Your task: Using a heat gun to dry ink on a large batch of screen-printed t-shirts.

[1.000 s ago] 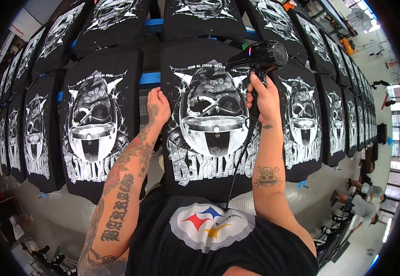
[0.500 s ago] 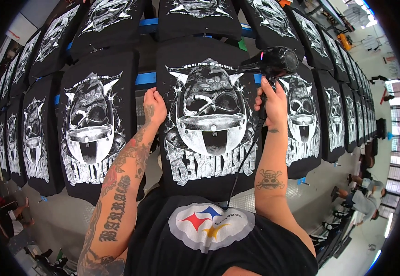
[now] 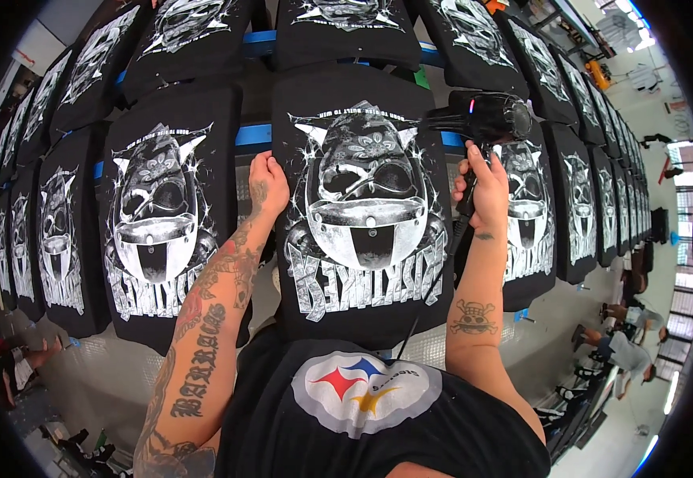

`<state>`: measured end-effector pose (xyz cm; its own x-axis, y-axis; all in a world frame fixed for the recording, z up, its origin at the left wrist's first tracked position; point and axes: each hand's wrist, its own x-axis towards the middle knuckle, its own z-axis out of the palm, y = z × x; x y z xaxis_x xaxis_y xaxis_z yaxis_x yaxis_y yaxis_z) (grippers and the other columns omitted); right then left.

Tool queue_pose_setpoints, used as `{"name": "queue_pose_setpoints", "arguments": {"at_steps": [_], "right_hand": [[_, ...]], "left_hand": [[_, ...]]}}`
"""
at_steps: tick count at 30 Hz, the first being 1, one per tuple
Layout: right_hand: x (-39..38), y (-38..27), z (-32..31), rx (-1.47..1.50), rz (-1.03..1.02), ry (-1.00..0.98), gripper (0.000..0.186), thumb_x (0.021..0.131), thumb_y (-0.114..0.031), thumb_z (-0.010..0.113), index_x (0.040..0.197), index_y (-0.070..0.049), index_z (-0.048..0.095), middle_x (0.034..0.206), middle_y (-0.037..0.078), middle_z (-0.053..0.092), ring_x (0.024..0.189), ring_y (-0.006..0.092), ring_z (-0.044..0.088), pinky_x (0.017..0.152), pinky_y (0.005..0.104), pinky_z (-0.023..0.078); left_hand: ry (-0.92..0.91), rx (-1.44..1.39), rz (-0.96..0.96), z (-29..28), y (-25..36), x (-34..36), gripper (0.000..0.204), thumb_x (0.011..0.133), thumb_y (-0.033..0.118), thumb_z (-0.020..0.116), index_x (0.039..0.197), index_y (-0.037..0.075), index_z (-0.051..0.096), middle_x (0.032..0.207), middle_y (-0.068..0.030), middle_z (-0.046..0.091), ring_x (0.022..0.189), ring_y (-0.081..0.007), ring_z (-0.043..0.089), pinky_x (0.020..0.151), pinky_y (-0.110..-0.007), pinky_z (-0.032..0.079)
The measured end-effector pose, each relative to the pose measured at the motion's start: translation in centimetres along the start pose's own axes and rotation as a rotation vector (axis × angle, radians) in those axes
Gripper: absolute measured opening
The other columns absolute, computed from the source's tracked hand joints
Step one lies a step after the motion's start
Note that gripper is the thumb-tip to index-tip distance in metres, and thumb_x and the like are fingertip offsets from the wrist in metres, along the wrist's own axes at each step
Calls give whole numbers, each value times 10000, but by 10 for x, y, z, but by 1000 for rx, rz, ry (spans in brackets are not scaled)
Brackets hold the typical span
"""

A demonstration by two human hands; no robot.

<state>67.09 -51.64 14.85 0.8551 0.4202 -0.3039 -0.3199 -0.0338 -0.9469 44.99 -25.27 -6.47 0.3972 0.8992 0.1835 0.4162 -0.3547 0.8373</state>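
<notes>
In front of me a black T-shirt (image 3: 372, 215) lies stretched flat, with a white and grey print of a horned, helmeted figure wearing an eye patch above large lettering. My left hand (image 3: 268, 183) is at its left edge, fingers curled together and closed on that edge; the fingertips are partly hidden. A black hair dryer (image 3: 489, 116) is upright in my right hand (image 3: 486, 187), fingers wrapped round its handle. Its nozzle points left, over the shirt's upper right side. From the handle a dark cord (image 3: 422, 315) runs down towards my body.
Matching printed black shirts stand close on the left (image 3: 155, 207) and right (image 3: 525, 199), with rows continuing to both sides. Another row (image 3: 346, 32) lies beyond. Blue bars (image 3: 254, 137) show between them. People (image 3: 625, 342) are at the far right.
My right hand and the hair dryer have moved a little to the right, drawing the nozzle away from the print's upper right horn. My left hand has stayed in place.
</notes>
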Motion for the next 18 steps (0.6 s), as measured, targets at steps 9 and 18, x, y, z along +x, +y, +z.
{"name": "queue_pose_setpoints", "arguments": {"at_steps": [9, 18], "right_hand": [[-32, 15, 65, -135, 12, -337, 279, 1018, -255, 672, 1187, -52, 581, 769, 3, 574, 545, 90, 528, 467, 264, 446], [-124, 0, -3, -207, 152, -243, 347, 1021, -170, 644, 1319, -30, 535, 732, -16, 564, 547, 73, 524, 460, 239, 423]], "left_hand": [[17, 7, 41, 2, -4, 1, 280, 1060, 228, 466, 1166, 27, 630, 1123, -203, 672, 1069, -387, 641, 936, -456, 503], [4, -57, -20, 2, -1, 0, 270, 1051, 257, 512, 1158, 43, 638, 1127, -195, 675, 1057, -377, 654, 915, -447, 516]]}}
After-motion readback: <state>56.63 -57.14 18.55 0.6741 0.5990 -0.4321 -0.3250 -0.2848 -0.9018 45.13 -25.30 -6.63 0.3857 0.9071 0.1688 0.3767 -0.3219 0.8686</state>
